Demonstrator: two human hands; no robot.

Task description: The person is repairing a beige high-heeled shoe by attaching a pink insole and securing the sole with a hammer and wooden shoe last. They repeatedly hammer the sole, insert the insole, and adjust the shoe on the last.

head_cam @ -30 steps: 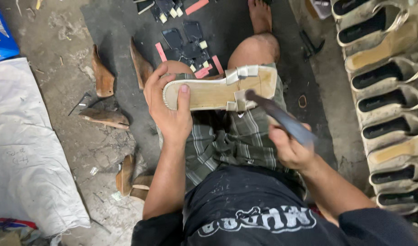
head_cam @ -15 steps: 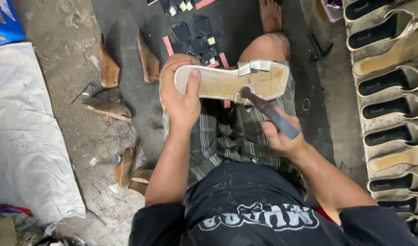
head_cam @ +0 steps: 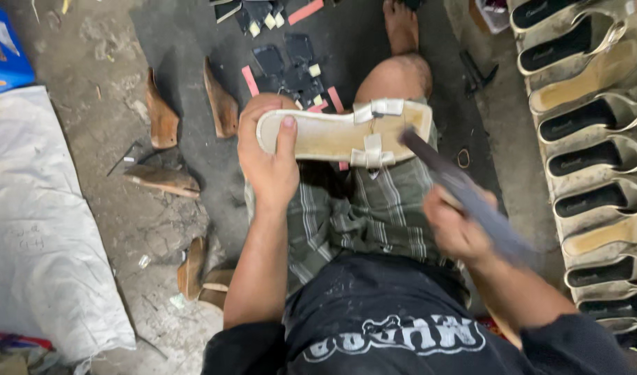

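White sacking (head_cam: 47,229) lies spread across the far left of the concrete floor (head_cam: 110,55), with a blue box (head_cam: 4,52) poking in at the top corner above it. Moving right, brown wooden shoe lasts are scattered on the floor: one upright (head_cam: 161,114), another leaning beside it (head_cam: 222,105), one lying flat (head_cam: 163,180) just below, and a pair lower down (head_cam: 200,274) near the person's elbow. Past them, at the top of the view, black cut pieces with pink strips (head_cam: 287,59) sit on a dark mat. Now to the middle: the left hand (head_cam: 270,156) is wrapped around the toe end of a pale tan sandal (head_cam: 332,135), thumb pressed flat on its upturned sole, holding it steady across the knee, over green checked shorts (head_cam: 360,215). Cream straps (head_cam: 374,132) cross the sandal near its heel end. Right there, the head of a dark hammer (head_cam: 464,194) meets the heel edge of the sole, its handle running down and to the right, blurred with motion. The right hand (head_cam: 454,229) is clenched around that handle, fingers fully closed on it. A bare foot (head_cam: 401,24) stretches out at the top. Along the far right edge, a column of finished sandals (head_cam: 596,118) runs top to bottom, black and tan insoles showing, well apart from the one being held.
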